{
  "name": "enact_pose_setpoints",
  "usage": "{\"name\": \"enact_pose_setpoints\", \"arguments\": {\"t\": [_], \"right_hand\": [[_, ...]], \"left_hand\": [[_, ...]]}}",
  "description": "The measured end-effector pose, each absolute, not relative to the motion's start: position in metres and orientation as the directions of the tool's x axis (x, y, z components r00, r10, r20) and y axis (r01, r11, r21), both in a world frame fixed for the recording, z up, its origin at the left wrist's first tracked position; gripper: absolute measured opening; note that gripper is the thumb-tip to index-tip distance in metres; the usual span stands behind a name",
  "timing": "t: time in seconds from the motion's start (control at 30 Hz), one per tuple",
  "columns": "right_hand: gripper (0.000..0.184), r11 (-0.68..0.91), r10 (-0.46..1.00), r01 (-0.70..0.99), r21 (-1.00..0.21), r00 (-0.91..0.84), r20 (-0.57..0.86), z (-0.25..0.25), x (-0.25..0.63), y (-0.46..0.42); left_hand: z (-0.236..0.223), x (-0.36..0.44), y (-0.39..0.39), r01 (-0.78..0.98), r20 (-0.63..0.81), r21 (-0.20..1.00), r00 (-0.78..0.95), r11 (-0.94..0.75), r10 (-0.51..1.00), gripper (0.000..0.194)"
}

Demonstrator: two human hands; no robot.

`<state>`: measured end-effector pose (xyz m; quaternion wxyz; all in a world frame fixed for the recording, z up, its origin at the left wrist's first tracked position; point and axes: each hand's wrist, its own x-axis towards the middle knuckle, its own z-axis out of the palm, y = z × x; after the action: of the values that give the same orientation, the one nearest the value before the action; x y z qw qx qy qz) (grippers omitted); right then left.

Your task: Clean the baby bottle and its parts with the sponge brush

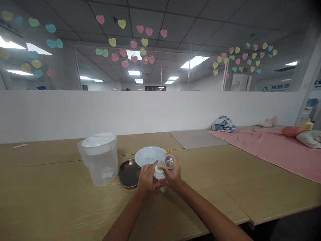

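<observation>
A small clear baby bottle [159,174] with a white collar stands between my two hands over the wooden table [62,207]. My left hand [146,179] wraps round its body from the left. My right hand [173,174] grips it from the right, and a clear domed cap [169,161] sits at the fingertips of that hand, just above the collar. I cannot tell whether the cap is on the bottle or lifted off it. Directly behind the hands lie a white plate [147,154] and a round steel dish [128,173].
A clear plastic pitcher [101,164] with a white lid stands left of the steel dish. A pink cloth [276,147] covers the table's right side, with a doll [303,132] and bundled fabric [223,124] on it. A white partition [150,110] runs behind the table.
</observation>
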<state>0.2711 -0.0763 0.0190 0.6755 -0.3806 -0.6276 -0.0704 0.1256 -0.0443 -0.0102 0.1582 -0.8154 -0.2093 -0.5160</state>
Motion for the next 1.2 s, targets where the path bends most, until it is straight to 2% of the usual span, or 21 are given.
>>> {"name": "enact_pose_setpoints", "arguments": {"t": [0.07,0.17,0.23,0.3,0.4,0.57,0.73,0.87,1.2], "right_hand": [[0.045,0.657,0.427,0.505,-0.559,0.362,0.829,0.020,0.272,-0.072],[0.055,0.596,0.432,0.425,-0.681,0.545,0.718,0.025,0.277,-0.063],[0.056,0.570,0.500,0.393,-0.722,0.531,0.684,0.026,0.283,-0.055],[0.052,0.522,0.618,0.403,-0.752,0.429,0.659,0.023,0.289,-0.048],[0.051,0.458,0.721,0.514,-0.725,0.263,0.641,0.014,0.295,-0.041],[0.045,0.404,0.761,0.702,-0.587,0.098,0.641,0.003,0.298,-0.036],[0.044,0.221,0.848,0.833,-0.507,0.092,0.522,0.004,0.296,-0.037],[0.046,0.126,0.881,0.872,-0.473,0.121,0.457,0.006,0.293,-0.040],[0.045,0.087,0.887,0.806,-0.586,0.205,0.414,0.006,0.292,-0.031]], "left_hand": [[-0.009,0.124,-0.046,0.511,0.908,-0.044,0.380,-0.859,0.179,0.059],[-0.008,0.121,-0.049,0.530,0.897,0.006,0.372,-0.848,0.238,0.056],[-0.008,0.119,-0.050,0.542,0.885,0.047,0.367,-0.839,0.286,0.054],[-0.008,0.117,-0.052,0.543,0.879,0.065,0.365,-0.837,0.305,0.053],[-0.006,0.114,-0.053,0.534,0.888,0.068,0.353,-0.843,0.295,0.052],[-0.003,0.111,-0.054,0.518,0.900,0.079,0.330,-0.851,0.284,0.049],[-0.002,0.112,-0.053,0.509,0.892,0.102,0.333,-0.855,0.305,0.048],[-0.002,0.111,-0.053,0.516,0.887,0.129,0.322,-0.847,0.331,0.047],[-0.001,0.111,-0.053,0.528,0.873,0.162,0.317,-0.834,0.370,0.048]]}}
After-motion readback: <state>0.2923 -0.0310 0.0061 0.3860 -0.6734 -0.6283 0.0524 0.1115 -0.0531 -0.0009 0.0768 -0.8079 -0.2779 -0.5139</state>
